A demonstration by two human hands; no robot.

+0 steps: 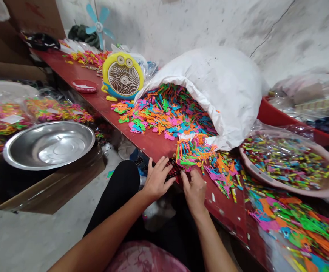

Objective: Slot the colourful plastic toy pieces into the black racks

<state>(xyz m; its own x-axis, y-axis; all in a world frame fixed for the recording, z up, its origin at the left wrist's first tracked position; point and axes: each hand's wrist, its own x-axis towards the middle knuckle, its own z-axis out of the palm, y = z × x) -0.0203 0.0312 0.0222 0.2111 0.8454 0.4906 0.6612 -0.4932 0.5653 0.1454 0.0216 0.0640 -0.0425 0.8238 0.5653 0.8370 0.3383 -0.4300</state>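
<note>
My left hand point(158, 179) is open at the table's front edge, its fingers stretched out beside a dark slotted piece point(174, 169). Just right of that piece, my right hand point(195, 189) has its fingers bent and drawn together; whatever lies between them is hidden. In front of both hands stands a tight row of small bright plastic pieces point(191, 151) in orange, green, pink and blue. More such pieces lie loose point(223, 172) to the right. A large heap of plastic pieces point(167, 111) spills from a white woven sack point(226, 87) behind the row.
A yellow toy-shaped fan point(124, 77) and a red basket point(84, 87) stand farther left on the red table point(113, 124). At left, a steel basin point(51, 145) sits on a cardboard box point(48, 189). A pink basin point(266, 177) of small coloured tubes is at right.
</note>
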